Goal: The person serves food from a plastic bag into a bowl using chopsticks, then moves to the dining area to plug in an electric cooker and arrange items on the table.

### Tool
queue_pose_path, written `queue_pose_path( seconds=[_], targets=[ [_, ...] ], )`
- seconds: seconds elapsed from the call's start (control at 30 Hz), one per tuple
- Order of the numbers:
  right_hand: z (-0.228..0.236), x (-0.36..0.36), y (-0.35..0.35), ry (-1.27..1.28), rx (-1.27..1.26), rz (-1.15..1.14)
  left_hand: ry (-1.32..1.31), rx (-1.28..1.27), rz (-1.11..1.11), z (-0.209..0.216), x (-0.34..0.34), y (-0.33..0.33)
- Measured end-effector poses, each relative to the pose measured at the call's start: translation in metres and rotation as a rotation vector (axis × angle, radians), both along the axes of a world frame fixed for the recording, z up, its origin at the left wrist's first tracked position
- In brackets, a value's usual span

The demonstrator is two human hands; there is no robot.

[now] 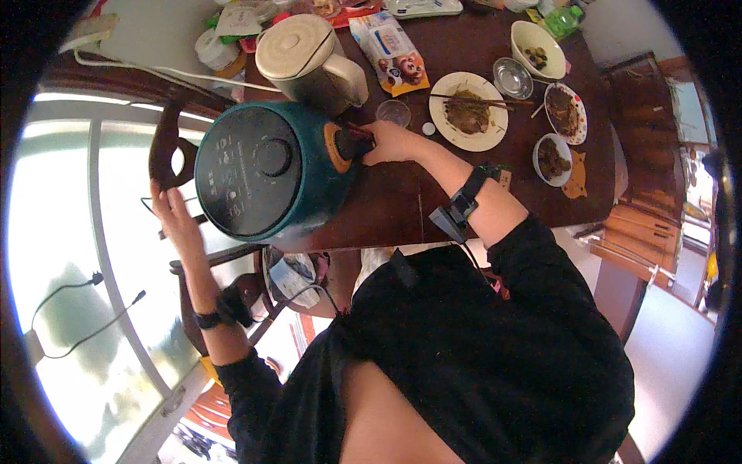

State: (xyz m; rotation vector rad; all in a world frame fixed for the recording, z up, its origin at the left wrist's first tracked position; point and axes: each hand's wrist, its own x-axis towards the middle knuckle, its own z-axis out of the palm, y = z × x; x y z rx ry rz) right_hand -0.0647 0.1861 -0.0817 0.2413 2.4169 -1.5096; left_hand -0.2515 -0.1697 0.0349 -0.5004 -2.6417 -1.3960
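A dark green air fryer (321,174) with a black top panel and a round knob stands at the left side of the dark wooden table (402,193). My right hand (390,143) is closed around the air fryer's handle, which faces right; part of the handle is hidden by the fingers. Left of the fryer, my left hand (179,220) is raised with its fingers stretched out beside a dark wooden chair back (164,147). Whether those fingertips touch the wood I cannot tell. A beige electric kettle (301,54) stands just behind the fryer.
To the right are a plate of food with chopsticks (468,131), a glass bowl (512,77), a cream bowl (545,39), an oval dish (576,116) and a small bowl (545,170). A wipes packet (386,50) lies behind. A white cable (147,68) runs behind the kettle.
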Motion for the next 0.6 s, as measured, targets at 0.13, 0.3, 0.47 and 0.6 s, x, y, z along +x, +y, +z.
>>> queue_pose_path(
  seconds=[0.13, 0.3, 0.47, 0.6],
  targets=[
    [0.006, -0.006, -0.001, -0.057, -0.034, 0.06, 0.248, -0.504, -0.218, 0.016, 0.107, 0.065],
    [0.012, 0.009, 0.001, -0.217, -0.016, 0.052, 0.354, -0.805, -0.143, 0.023, 0.117, 0.085],
    [0.006, 0.092, 0.042, -0.148, -0.066, 0.002, 0.408, -0.794, -0.183, 0.017, 0.108, 0.071],
    [-0.01, 0.155, 0.054, -0.214, -0.098, -0.104, 0.457, -0.794, -0.185, 0.009, 0.104, 0.066]
  ],
)
